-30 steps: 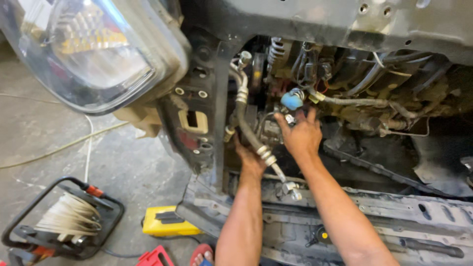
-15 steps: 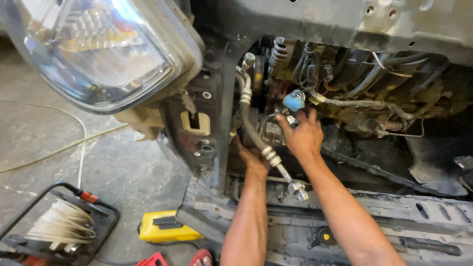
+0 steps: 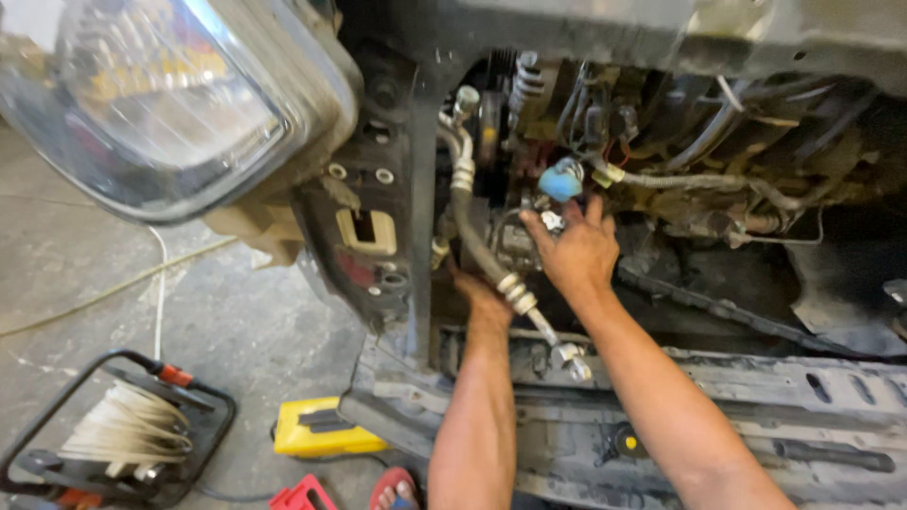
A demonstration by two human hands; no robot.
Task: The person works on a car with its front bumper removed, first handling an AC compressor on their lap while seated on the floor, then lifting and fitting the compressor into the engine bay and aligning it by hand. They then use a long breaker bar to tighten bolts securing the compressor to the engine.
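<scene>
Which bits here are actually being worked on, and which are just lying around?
In hand: right hand on a small metal fitting beside the blue cap; left hand reaching behind the ribbed hose.

Lying about: cable reel, yellow box, red tool, headlight.

I see a round blue plastic cap (image 3: 563, 181) amid grimy black engine parts, a yellow boxy case (image 3: 321, 428) on grey concrete floor (image 3: 85, 274), and a white coiled cord reel (image 3: 123, 430).
</scene>
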